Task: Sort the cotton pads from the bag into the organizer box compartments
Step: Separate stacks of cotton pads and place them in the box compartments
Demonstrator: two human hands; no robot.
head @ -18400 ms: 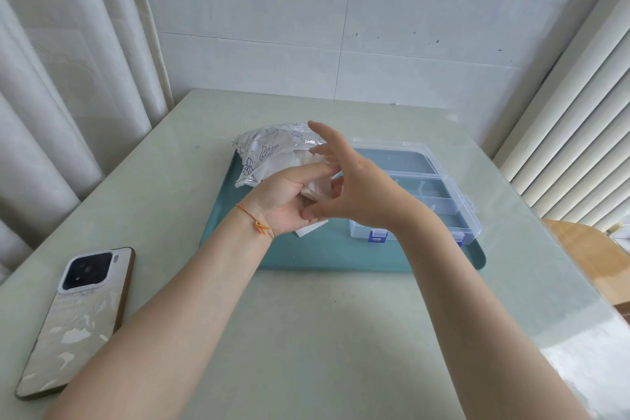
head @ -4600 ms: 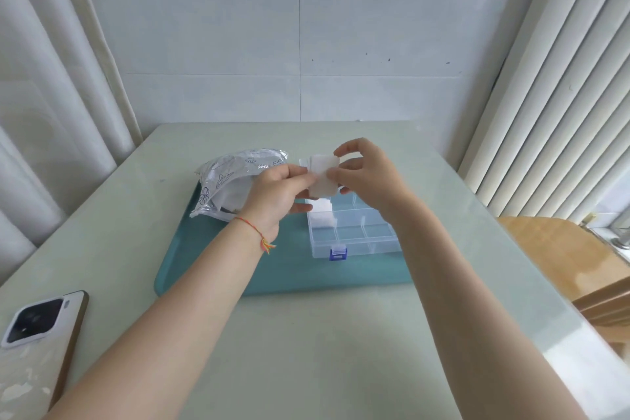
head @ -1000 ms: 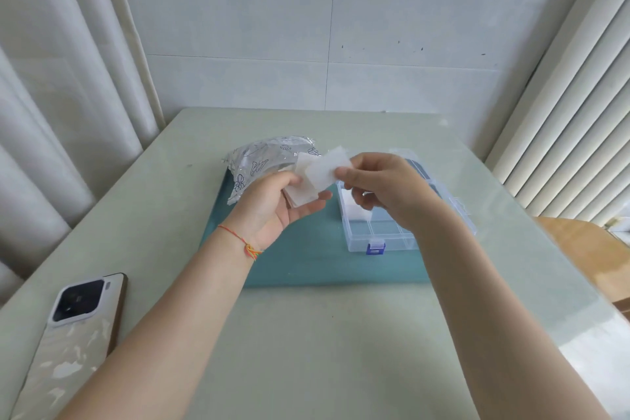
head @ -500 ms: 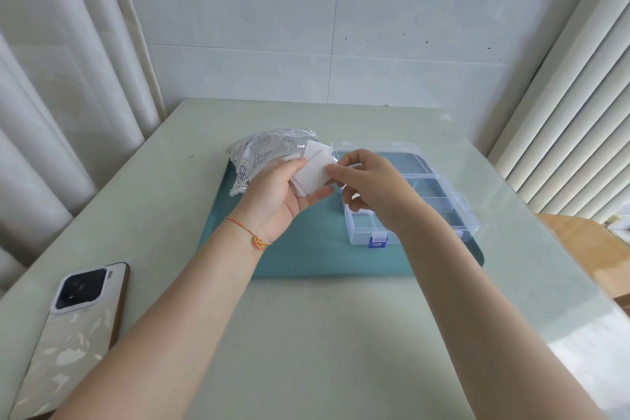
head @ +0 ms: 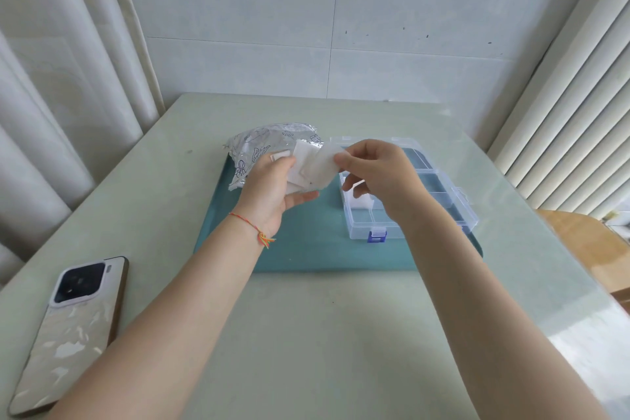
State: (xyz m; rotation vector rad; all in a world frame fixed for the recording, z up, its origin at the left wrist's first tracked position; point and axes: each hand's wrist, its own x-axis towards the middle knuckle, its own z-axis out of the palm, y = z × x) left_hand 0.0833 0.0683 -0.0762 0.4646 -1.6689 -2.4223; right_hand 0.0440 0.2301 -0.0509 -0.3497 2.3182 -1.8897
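The left hand [head: 269,187] holds a stack of pads [head: 300,164]. The right hand [head: 378,174] pinches the top pad [head: 322,169], with the box [head: 439,187] at 3 o'clock.

Pale green glossy bench [head: 306,334] against white tiled wall [head: 341,27], a few dark specks on tiles. White pleated curtain [head: 51,95] at left. White vertical blinds [head: 562,112] at right, daylight glare on bench's right edge. Wooden furniture [head: 586,242] beyond right edge. Phone [head: 71,327] face down near left corner.
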